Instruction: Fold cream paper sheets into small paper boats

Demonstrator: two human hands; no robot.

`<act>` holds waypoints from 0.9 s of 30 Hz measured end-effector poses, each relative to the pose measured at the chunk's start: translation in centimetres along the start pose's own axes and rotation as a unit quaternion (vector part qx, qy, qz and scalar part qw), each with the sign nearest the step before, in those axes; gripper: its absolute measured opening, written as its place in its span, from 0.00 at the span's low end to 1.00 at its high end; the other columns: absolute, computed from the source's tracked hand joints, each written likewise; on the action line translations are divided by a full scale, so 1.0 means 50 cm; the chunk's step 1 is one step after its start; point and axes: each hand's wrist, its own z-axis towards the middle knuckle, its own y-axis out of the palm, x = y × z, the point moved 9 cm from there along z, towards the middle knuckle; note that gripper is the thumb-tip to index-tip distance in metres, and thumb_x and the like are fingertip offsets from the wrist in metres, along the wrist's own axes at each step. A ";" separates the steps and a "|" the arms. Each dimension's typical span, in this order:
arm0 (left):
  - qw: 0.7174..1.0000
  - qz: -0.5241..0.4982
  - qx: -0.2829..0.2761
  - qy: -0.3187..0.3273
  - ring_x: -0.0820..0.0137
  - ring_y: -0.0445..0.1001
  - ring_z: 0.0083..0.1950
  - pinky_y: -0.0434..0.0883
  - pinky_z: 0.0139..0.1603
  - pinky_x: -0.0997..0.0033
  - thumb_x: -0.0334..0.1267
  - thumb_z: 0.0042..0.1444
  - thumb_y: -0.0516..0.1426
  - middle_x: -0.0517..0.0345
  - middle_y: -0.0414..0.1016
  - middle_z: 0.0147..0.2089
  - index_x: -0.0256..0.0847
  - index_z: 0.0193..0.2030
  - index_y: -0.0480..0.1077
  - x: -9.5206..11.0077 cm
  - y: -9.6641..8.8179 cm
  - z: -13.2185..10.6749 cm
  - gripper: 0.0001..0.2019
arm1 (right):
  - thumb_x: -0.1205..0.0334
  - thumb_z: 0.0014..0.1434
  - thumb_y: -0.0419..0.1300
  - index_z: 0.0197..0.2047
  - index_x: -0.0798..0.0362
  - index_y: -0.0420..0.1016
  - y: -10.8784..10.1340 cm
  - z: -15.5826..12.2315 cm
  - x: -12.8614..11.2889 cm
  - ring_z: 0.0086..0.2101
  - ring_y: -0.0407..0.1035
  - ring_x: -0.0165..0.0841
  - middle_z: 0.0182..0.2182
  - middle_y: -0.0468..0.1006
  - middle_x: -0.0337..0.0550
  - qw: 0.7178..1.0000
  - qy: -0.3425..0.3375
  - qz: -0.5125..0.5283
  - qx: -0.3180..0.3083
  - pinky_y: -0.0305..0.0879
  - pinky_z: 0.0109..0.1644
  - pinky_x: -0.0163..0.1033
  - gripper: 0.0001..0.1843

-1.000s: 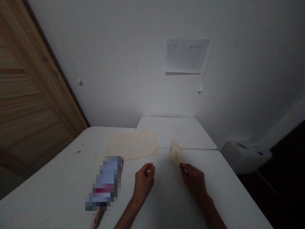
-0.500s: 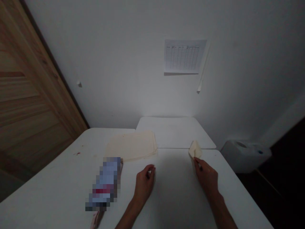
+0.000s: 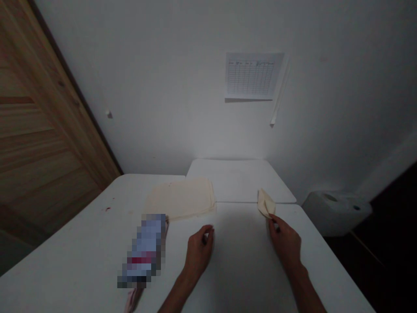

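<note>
Left of centre lies the flat cloth (image 3: 180, 198); at bottom centre my left hand (image 3: 199, 250) curls narrow, whether around anything I cannot tell. Right of centre, my right hand (image 3: 286, 240) pinches the small cloth (image 3: 265, 204), which has moved rightward, leaving it well apart from the flat one.
</note>
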 end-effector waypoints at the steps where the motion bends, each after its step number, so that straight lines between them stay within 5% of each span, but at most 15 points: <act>1: 1.000 -0.001 0.000 -0.003 0.69 0.69 0.23 0.64 0.28 0.72 0.47 0.59 0.52 0.55 0.77 0.30 0.39 0.42 0.75 0.001 -0.001 0.000 0.16 | 0.50 0.63 0.48 0.47 0.50 0.78 -0.001 0.000 0.001 0.26 0.73 0.33 0.37 0.82 0.45 1.000 0.004 -0.001 0.001 0.64 0.31 0.36 0.21; 9: 1.000 0.012 0.000 0.010 0.69 0.69 0.22 0.64 0.26 0.73 0.46 0.59 0.52 0.56 0.77 0.27 0.39 0.42 0.74 0.008 -0.001 -0.001 0.15 | 0.52 0.60 0.50 0.46 0.50 0.79 -0.007 0.001 -0.008 0.24 0.72 0.33 0.35 0.82 0.44 1.000 0.001 0.001 0.008 0.63 0.30 0.36 0.20; 16: 0.989 0.131 0.044 0.063 0.66 0.75 0.29 0.69 0.33 0.70 0.42 0.62 0.50 0.52 0.79 0.35 0.41 0.45 0.73 0.007 -0.008 -0.007 0.14 | 0.52 0.60 0.51 0.45 0.51 0.80 -0.029 -0.006 -0.018 0.22 0.70 0.31 0.30 0.81 0.43 0.999 -0.001 0.016 0.048 0.62 0.30 0.35 0.20; 21: 0.968 0.191 0.103 0.126 0.63 0.76 0.39 0.71 0.41 0.66 0.40 0.63 0.49 0.49 0.77 0.39 0.40 0.45 0.72 0.014 -0.028 0.011 0.13 | 0.53 0.62 0.50 0.42 0.54 0.80 -0.027 -0.025 -0.049 0.19 0.68 0.29 0.28 0.81 0.45 0.994 -0.049 0.073 0.057 0.64 0.30 0.34 0.21; 27: 0.952 0.207 0.145 0.170 0.60 0.72 0.46 0.69 0.50 0.60 0.38 0.63 0.49 0.47 0.75 0.42 0.38 0.44 0.71 0.017 -0.049 0.073 0.11 | 0.58 0.63 0.51 0.43 0.54 0.79 -0.001 -0.046 -0.110 0.22 0.70 0.29 0.31 0.81 0.45 0.981 -0.139 0.132 -0.011 0.66 0.32 0.33 0.17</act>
